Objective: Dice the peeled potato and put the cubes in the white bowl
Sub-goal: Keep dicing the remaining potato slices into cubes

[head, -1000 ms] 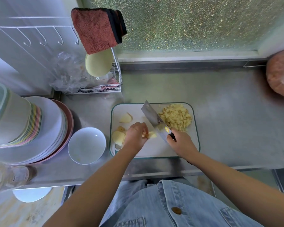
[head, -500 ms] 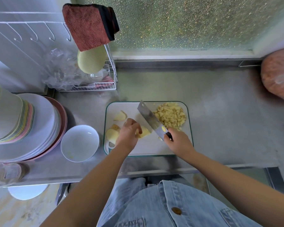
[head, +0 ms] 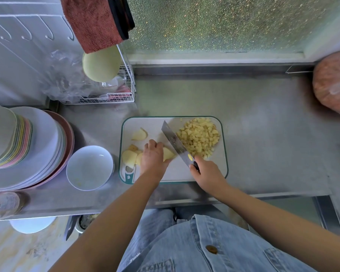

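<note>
Progress: cubes [head: 199, 137] heaped on board [head: 175, 173]; bowl [head: 89, 167] seemingly holds none. Now: left hand [head: 152, 157] curls over 1 slab [head: 168, 154], right hand [head: 206, 171] grips knife [head: 176, 143]. Other slabs [head: 129, 158] uncut; transfer pending.

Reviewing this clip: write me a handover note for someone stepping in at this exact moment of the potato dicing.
Left hand holds a potato piece down on the cutting board, fingers curled over it.
Right hand grips the cleaver, its blade angled right beside that piece.
Done: a pile of diced cubes lies on the board's right part.
The white bowl stands left of the board, with no cubes visible in it.
Left to do: dice the held piece and the uncut chunks at the board's left side, then move all the cubes into the bowl.
</note>
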`<action>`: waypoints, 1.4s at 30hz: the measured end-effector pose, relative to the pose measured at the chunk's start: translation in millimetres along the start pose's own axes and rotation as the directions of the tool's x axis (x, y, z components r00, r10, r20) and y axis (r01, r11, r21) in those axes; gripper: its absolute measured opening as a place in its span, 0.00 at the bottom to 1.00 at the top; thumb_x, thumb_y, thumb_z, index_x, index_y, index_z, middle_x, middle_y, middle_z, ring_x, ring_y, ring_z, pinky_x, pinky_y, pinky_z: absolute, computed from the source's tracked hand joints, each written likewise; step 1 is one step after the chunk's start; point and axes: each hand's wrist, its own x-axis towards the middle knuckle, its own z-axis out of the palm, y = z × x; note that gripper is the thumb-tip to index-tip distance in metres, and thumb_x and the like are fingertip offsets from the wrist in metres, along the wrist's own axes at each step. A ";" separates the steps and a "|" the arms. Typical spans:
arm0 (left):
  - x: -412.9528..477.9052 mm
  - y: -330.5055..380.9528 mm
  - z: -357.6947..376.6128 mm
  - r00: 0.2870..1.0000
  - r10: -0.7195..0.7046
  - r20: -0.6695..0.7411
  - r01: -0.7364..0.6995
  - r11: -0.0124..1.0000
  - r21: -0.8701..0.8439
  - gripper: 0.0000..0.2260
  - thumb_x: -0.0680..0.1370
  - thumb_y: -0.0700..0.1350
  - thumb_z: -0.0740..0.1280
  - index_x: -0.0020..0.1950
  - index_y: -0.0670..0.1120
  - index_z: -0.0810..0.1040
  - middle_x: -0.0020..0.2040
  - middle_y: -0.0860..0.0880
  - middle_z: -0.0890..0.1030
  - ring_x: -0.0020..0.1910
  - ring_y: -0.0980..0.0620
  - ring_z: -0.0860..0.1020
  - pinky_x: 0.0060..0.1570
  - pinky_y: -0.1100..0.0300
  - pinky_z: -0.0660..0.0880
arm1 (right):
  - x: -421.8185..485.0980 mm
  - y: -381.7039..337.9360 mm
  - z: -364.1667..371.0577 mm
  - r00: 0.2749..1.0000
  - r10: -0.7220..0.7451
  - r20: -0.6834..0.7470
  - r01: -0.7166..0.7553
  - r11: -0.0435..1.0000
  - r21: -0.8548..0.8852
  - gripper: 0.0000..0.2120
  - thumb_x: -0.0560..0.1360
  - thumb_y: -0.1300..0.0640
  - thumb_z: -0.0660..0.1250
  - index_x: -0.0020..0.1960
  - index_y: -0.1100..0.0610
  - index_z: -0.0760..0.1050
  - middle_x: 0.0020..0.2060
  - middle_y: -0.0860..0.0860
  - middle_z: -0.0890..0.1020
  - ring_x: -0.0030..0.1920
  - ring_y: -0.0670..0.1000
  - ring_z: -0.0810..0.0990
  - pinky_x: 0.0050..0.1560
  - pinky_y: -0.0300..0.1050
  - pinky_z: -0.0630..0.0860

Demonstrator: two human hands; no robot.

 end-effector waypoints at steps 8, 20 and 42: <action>0.0 7.2 4.3 1.000 -0.015 -0.018 0.014 0.996 -0.084 0.22 0.74 0.50 0.72 0.66 0.47 0.73 0.60 0.46 0.71 0.60 0.47 0.69 0.56 0.57 0.71 | -2.6 -12.0 7.2 0.998 -0.003 0.065 0.005 1.000 -0.029 0.11 0.81 0.53 0.55 0.41 0.55 0.61 0.28 0.50 0.70 0.31 0.57 0.75 0.34 0.54 0.70; -2.8 2.4 6.0 0.997 0.082 -0.009 -0.083 0.994 -0.066 0.21 0.75 0.48 0.71 0.67 0.45 0.74 0.62 0.47 0.72 0.61 0.47 0.68 0.56 0.57 0.70 | 5.4 -12.2 1.9 0.997 0.023 0.080 -0.010 0.987 -0.159 0.07 0.79 0.57 0.55 0.43 0.58 0.63 0.28 0.49 0.66 0.33 0.55 0.69 0.34 0.47 0.61; -6.2 10.9 12.5 0.993 0.089 -0.080 -0.092 0.995 -0.025 0.18 0.66 0.45 0.78 0.51 0.40 0.81 0.49 0.41 0.77 0.46 0.39 0.75 0.42 0.49 0.76 | 2.4 -18.3 -5.3 0.998 0.057 0.034 -0.051 0.986 -0.156 0.10 0.79 0.57 0.54 0.40 0.57 0.60 0.27 0.50 0.66 0.30 0.55 0.67 0.29 0.47 0.57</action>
